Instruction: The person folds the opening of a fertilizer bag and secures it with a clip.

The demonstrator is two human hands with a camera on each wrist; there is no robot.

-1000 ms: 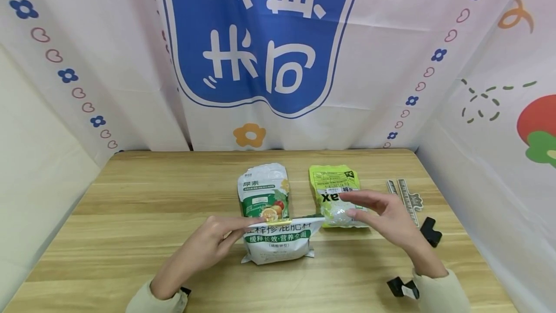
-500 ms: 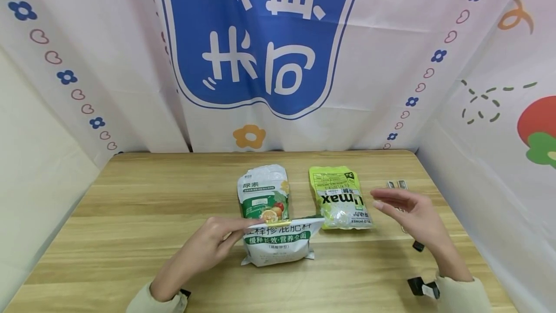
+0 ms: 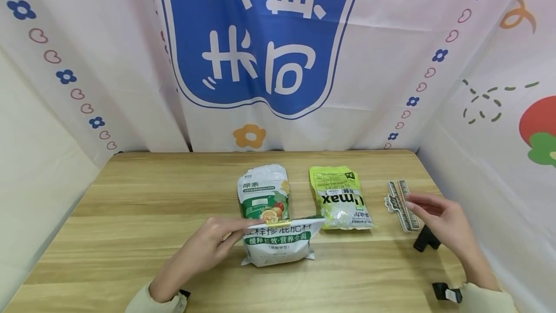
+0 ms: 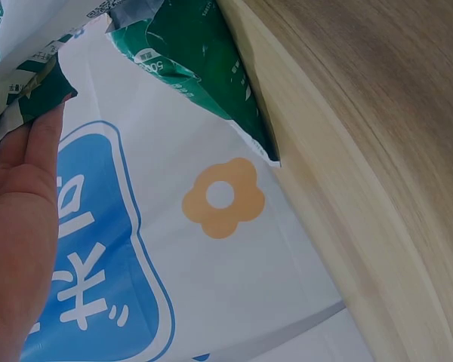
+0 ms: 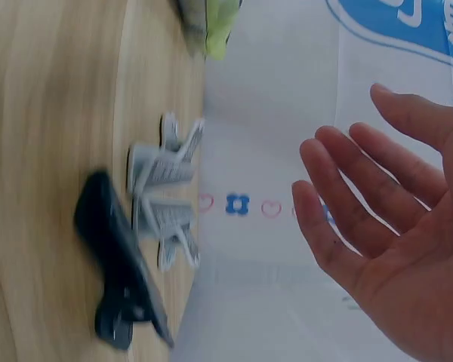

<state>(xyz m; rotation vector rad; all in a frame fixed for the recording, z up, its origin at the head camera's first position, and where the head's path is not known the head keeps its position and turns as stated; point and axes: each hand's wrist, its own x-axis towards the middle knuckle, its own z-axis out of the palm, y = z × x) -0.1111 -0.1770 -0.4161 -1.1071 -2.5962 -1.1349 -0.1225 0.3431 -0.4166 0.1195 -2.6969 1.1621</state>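
In the head view my left hand (image 3: pixel 213 243) pinches the folded top edge of a white fertilizer bag (image 3: pixel 278 250) with green print. The bag stands at the middle front of the table. A yellow strip shows along its fold. My right hand (image 3: pixel 449 223) hovers at the right, its fingers relaxed and holding nothing. Beside its fingertips lie two grey-white patterned sealing clips (image 3: pixel 398 206). The right wrist view shows these clips (image 5: pixel 162 170) apart from the right hand (image 5: pixel 415 219). A black clip (image 5: pixel 117 249) lies nearer to that camera.
Behind the held bag lies a white and green bag (image 3: pixel 262 190) with fruit pictures. A lime-green bag (image 3: pixel 340 197) lies to its right. The wooden table (image 3: pixel 152 192) ends at a printed cloth backdrop (image 3: pixel 356 129), with white side walls.
My right hand has moved right, from over the lime-green bag to beside the sealing clips, uncovering that bag's front. My left hand keeps its pinch on the white bag.
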